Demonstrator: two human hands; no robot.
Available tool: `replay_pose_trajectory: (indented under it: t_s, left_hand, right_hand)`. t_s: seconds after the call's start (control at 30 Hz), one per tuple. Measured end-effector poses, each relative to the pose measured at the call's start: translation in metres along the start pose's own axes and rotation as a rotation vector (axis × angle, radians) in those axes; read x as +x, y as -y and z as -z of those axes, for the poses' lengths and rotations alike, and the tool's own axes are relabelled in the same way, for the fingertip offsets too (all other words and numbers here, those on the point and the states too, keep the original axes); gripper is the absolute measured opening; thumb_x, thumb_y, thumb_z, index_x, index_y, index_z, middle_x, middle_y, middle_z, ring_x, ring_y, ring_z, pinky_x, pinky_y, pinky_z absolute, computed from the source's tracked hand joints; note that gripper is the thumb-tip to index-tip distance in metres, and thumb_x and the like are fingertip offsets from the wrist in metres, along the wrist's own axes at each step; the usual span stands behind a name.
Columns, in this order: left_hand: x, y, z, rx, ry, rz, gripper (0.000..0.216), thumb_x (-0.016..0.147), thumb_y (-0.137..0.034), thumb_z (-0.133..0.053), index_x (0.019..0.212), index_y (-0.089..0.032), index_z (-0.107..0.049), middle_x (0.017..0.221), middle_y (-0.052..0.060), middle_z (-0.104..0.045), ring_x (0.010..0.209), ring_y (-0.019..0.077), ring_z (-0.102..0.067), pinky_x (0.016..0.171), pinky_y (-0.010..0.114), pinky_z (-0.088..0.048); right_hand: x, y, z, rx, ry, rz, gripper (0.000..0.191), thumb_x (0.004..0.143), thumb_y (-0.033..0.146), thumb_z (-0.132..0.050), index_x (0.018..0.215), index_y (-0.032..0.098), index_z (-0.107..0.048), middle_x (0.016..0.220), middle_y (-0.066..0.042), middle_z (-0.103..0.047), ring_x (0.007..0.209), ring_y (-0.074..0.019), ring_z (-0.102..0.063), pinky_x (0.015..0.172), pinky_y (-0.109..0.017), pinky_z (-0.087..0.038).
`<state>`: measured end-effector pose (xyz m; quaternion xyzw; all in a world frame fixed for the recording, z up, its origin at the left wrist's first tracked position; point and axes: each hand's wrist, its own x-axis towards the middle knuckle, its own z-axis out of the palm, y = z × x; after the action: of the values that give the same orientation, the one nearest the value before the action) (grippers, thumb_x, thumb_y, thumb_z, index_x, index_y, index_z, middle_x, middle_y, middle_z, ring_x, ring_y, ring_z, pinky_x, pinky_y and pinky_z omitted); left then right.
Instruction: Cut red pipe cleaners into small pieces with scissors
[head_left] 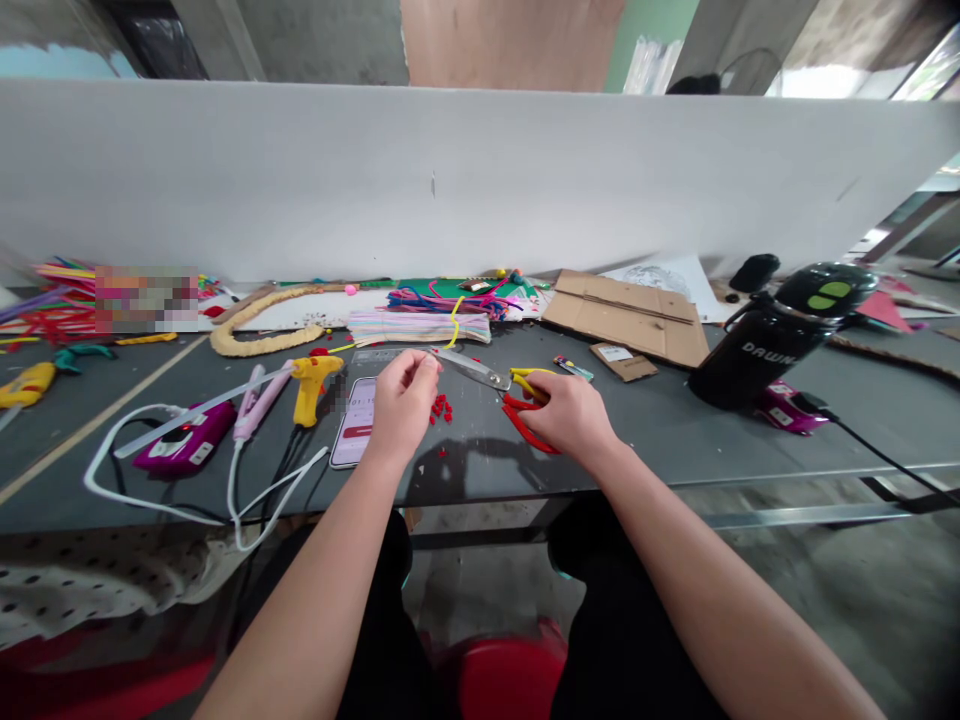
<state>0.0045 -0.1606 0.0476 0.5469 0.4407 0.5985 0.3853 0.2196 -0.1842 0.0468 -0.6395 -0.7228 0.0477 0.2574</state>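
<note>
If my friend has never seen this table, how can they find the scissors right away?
Start at the long grey table in front of the white panel. Near its middle, find the person's right hand, which holds the scissors. Unlike the yellow glue gun by the phone, they have long metal blades and handles in both red and yellow.

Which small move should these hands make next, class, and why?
Probably ease the left hand slightly back before squeezing the scissors: they point towards its pinched fingertips and lie very near them, while the right hand grips the handles.
</note>
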Motion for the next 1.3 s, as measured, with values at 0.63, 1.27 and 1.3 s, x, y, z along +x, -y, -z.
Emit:
replay_pose_trajectory:
  t_s: [0.63,1.27,1.3]
  left_hand:
    - [0.0004,-0.0026,0.0028,0.102,0.028,-0.034,0.019,0.087,-0.033,-0.056,0.074,-0.018,-0.057,0.057,-0.004,-0.042,0.049,0.0085,-0.038,0.047,0.023,-0.03]
    - [-0.0005,-0.0048,-0.0004,0.034,0.024,0.011,0.018,0.084,-0.032,-0.057,0.073,-0.019,-0.055,0.056,-0.005,-0.04,0.047,0.0079,-0.035,0.046,0.023,-0.027]
    - [-0.0006,-0.0051,-0.0005,0.03,0.026,0.011,0.018,0.084,-0.032,-0.057,0.073,-0.019,-0.055,0.056,-0.005,-0.04,0.047,0.008,-0.035,0.046,0.023,-0.028]
  right_hand:
    - [-0.0009,-0.0014,0.0011,0.084,0.074,0.055,0.034,0.076,0.051,-0.057,0.062,0.022,-0.044,0.057,0.002,-0.049,0.054,-0.0125,-0.033,0.053,-0.027,-0.023]
    - [-0.0004,-0.0007,0.0025,0.006,0.019,0.003,0.027,0.073,0.052,-0.06,0.073,0.024,-0.059,0.067,-0.001,-0.062,0.063,-0.0164,-0.052,0.055,-0.027,-0.025]
    - [-0.0003,-0.0011,0.0023,0.006,0.018,0.004,0.028,0.073,0.052,-0.06,0.072,0.024,-0.059,0.066,-0.001,-0.062,0.063,-0.0163,-0.052,0.055,-0.027,-0.025]
